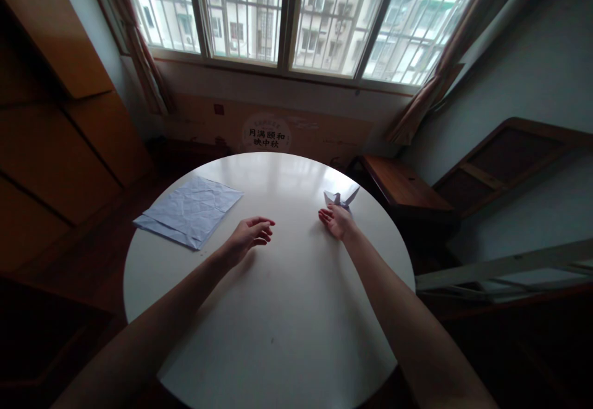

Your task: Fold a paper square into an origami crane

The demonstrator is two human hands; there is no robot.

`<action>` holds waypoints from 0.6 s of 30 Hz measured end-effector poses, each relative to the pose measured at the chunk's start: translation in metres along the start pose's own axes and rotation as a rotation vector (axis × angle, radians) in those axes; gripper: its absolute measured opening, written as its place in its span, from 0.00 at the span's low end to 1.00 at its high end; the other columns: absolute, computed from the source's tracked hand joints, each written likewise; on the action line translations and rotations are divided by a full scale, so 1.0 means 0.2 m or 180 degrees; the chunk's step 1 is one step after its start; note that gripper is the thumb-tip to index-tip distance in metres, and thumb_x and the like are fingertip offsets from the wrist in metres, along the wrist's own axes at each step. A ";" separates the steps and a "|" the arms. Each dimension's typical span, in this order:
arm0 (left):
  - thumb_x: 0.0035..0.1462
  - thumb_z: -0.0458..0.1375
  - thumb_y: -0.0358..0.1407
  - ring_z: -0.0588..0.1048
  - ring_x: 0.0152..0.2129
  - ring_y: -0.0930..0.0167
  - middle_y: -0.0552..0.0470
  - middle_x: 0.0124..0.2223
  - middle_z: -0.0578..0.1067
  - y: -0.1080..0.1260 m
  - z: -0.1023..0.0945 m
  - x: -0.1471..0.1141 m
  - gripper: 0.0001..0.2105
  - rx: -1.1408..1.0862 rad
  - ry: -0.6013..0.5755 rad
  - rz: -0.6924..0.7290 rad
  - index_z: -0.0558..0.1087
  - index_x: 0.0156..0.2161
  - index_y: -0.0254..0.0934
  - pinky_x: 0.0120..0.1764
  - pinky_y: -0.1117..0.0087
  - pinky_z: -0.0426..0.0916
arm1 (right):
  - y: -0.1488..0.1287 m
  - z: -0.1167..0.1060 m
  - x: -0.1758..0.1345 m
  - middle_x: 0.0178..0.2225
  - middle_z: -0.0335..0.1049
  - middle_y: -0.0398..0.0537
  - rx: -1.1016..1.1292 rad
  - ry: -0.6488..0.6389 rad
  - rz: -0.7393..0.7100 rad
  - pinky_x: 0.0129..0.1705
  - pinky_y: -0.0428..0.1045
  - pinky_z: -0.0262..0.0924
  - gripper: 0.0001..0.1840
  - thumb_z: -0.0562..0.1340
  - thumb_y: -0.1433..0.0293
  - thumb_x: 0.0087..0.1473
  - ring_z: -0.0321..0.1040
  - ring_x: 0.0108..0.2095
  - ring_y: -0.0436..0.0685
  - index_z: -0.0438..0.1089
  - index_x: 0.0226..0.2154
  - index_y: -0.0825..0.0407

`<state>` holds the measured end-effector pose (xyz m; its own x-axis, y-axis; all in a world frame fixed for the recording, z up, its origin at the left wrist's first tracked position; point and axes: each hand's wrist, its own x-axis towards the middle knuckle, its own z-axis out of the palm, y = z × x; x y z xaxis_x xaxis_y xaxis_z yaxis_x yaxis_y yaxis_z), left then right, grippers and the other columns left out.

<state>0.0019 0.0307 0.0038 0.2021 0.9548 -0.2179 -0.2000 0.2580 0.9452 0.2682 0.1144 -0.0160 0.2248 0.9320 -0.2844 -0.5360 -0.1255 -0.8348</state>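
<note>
My left hand (pixel 251 236) is over the middle of a round white table (pixel 278 310), fingers apart and loosely curled, holding nothing. My right hand (pixel 334 220) is farther right, palm turned inward with its fingers stretched out and nothing in them. Just beyond it stands a folded paper crane (pixel 341 198) with its wings raised. The right hand covers the lower part of the crane, and I cannot tell whether they touch. To the left of my left hand lie creased sheets of pale paper (pixel 192 208), flat and overlapping.
Barred windows (pixel 282 20) fill the far wall, with curtains at both sides. A printed banner (pixel 266 134) hangs below them. Right of the table are a wooden bench (pixel 403 183) and a leaning wooden frame (pixel 500 162). Orange-brown cabinets (pixel 50 156) stand at the left.
</note>
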 end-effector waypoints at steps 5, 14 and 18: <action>0.43 0.65 0.38 0.72 0.21 0.75 0.52 0.26 0.73 -0.01 0.00 0.01 0.13 -0.0007 -0.0046 0.0022 0.75 0.34 0.32 0.27 0.74 0.65 | -0.10 -0.07 0.03 0.23 0.63 0.38 -0.0148 0.0640 0.0076 0.22 0.45 0.66 0.13 0.61 0.76 0.50 0.66 0.20 0.48 0.55 0.31 0.48; 0.49 0.57 0.41 0.74 0.29 0.68 0.46 0.32 0.75 -0.02 -0.11 0.09 0.14 0.1462 0.0534 0.0933 0.74 0.37 0.32 0.32 0.68 0.68 | -0.03 0.04 -0.11 0.18 0.64 0.39 -0.0307 0.0437 -0.0047 0.22 0.42 0.64 0.07 0.57 0.79 0.48 0.64 0.19 0.46 0.63 0.30 0.52; 0.50 0.56 0.35 0.73 0.39 0.63 0.43 0.41 0.75 0.01 -0.25 0.12 0.13 0.3376 0.1365 0.1720 0.74 0.41 0.33 0.46 0.61 0.66 | 0.06 0.18 -0.22 0.19 0.66 0.40 -0.0295 0.0074 -0.0132 0.23 0.42 0.63 0.06 0.58 0.78 0.44 0.63 0.20 0.46 0.68 0.28 0.54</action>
<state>-0.0403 0.0619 -0.0122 -0.0310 0.9234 0.3825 0.7451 -0.2337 0.6247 0.2233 0.0843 0.0030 0.2646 0.9290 -0.2586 -0.4485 -0.1188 -0.8858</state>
